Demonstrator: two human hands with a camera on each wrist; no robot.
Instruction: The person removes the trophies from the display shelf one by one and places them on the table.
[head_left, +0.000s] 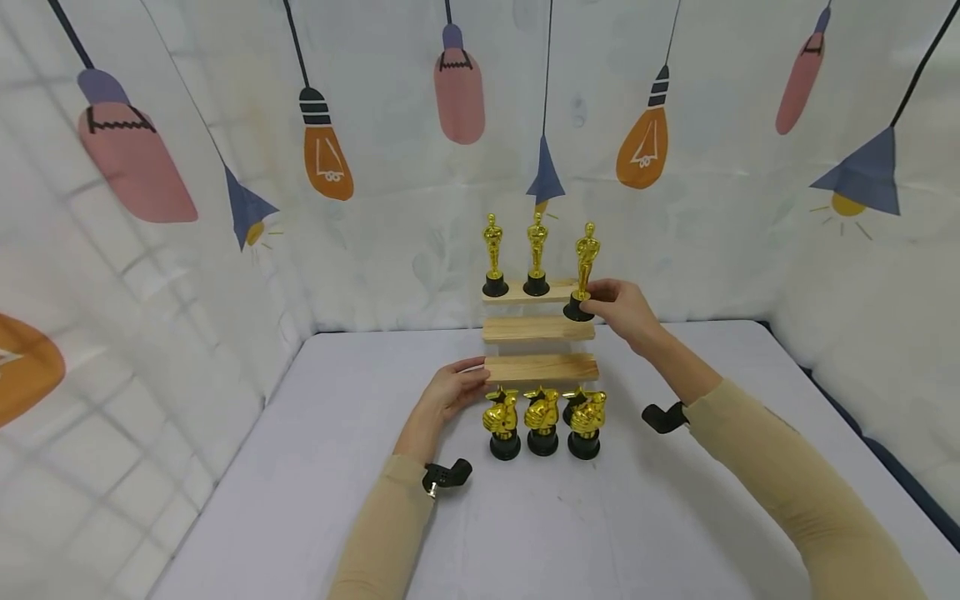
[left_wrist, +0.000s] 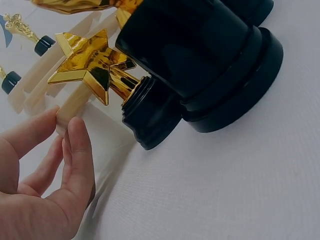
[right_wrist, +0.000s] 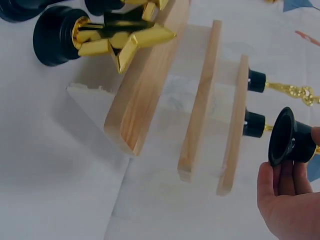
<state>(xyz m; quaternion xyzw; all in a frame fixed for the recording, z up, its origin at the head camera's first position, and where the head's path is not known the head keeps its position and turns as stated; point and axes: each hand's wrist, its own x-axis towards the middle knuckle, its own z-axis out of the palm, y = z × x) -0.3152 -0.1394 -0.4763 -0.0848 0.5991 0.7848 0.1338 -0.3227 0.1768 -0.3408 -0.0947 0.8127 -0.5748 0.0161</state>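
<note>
My right hand holds a gold figure trophy by its black base, near the right end of the top wooden step. In the right wrist view the hollow underside of that base faces the camera, apart from the step. Two matching trophies, one on the left and one beside it, stand upright on the top step. With my left hand I pinch the left end of the lowest wooden step; fingers and thumb meet its end in the left wrist view.
The middle step lies between the other two. In front of the rack, several gold trophies stand on the white table, including star trophies close behind the front row. A patterned cloth hangs behind.
</note>
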